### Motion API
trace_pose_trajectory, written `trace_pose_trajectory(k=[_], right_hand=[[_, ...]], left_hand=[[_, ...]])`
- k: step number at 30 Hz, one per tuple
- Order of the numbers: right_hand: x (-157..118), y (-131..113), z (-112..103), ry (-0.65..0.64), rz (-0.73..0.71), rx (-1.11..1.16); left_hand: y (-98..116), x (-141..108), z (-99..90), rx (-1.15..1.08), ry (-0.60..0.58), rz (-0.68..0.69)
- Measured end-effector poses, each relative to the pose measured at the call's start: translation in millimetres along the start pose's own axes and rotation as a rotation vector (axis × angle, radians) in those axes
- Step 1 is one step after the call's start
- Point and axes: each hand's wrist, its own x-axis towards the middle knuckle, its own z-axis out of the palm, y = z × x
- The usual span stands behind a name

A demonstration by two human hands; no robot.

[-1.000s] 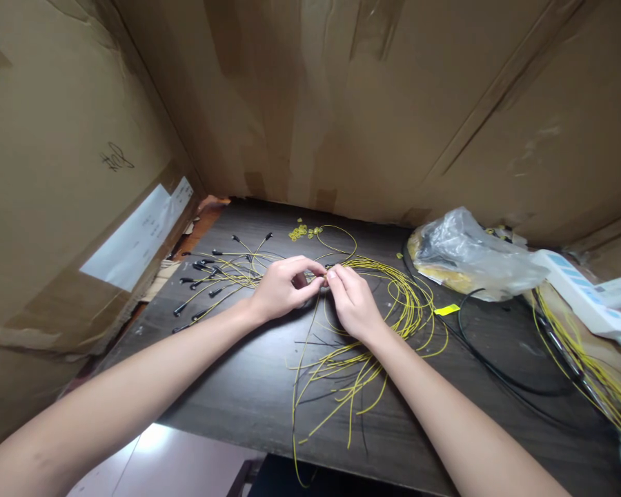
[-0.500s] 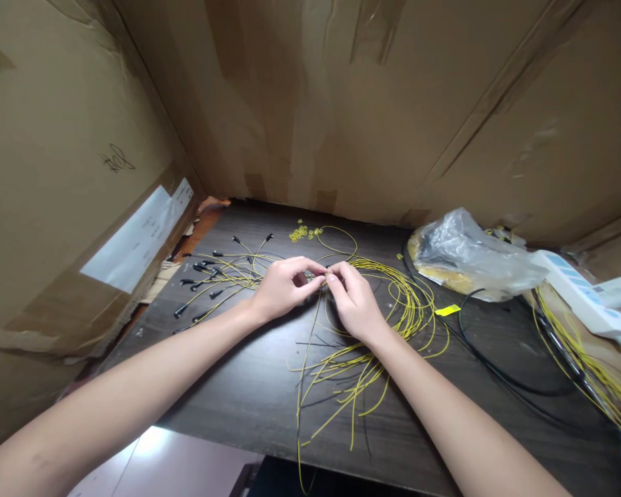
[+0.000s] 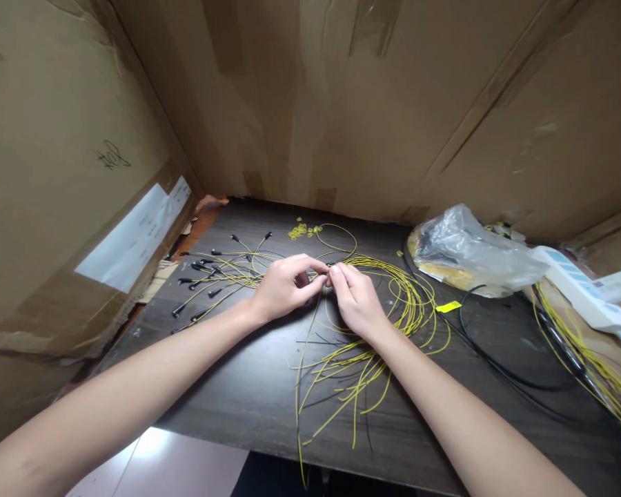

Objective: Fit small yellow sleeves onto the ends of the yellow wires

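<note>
Over the middle of the tabletop, my left hand (image 3: 288, 286) and my right hand (image 3: 358, 298) meet fingertip to fingertip, both closed in a pinch. A thin yellow wire (image 3: 299, 407) hangs from under the left thumb and runs past the table's front edge. Whatever the right fingertips pinch is tiny and hidden. Beneath and right of the right hand lies a looped bundle of yellow wires (image 3: 411, 304), its loose ends fanned toward me. Left of the left hand, several wire ends with black connectors (image 3: 214, 270) spread out. Small yellow pieces (image 3: 301, 230) lie in a pile beyond the hands.
Cardboard walls (image 3: 290, 103) enclose the dark table (image 3: 228, 386) at the back and left. On the right are a clear plastic bag (image 3: 470, 255), a white power strip (image 3: 579, 290), a black cable (image 3: 497, 373) with a yellow tag (image 3: 448, 307), and more yellow wires (image 3: 582, 352).
My right fingers have shifted slightly at the pinch point, closing over the small yellowish spot seen there before. The view has tilted a little; the wires lie much as they did.
</note>
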Motion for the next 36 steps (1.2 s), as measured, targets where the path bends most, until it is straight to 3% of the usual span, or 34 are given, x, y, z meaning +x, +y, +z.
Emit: trace_pose_trajectory(k=[9, 27, 36], right_hand=[[-0.7, -3.9, -1.8, 0.016, 0.053, 0.074], [0.6, -1.1, -0.1, 0.013, 0.012, 0.009], [-0.4, -3.4, -2.2, 0.035, 0.04, 0.029]], left_hand=[[-0.7, 1.1, 1.9, -0.044, 0.012, -0.099], [-1.2, 1.2, 1.8, -0.034, 0.005, -0.056], [-0.2, 2.4, 0.1, -0.035, 0.012, -0.097]])
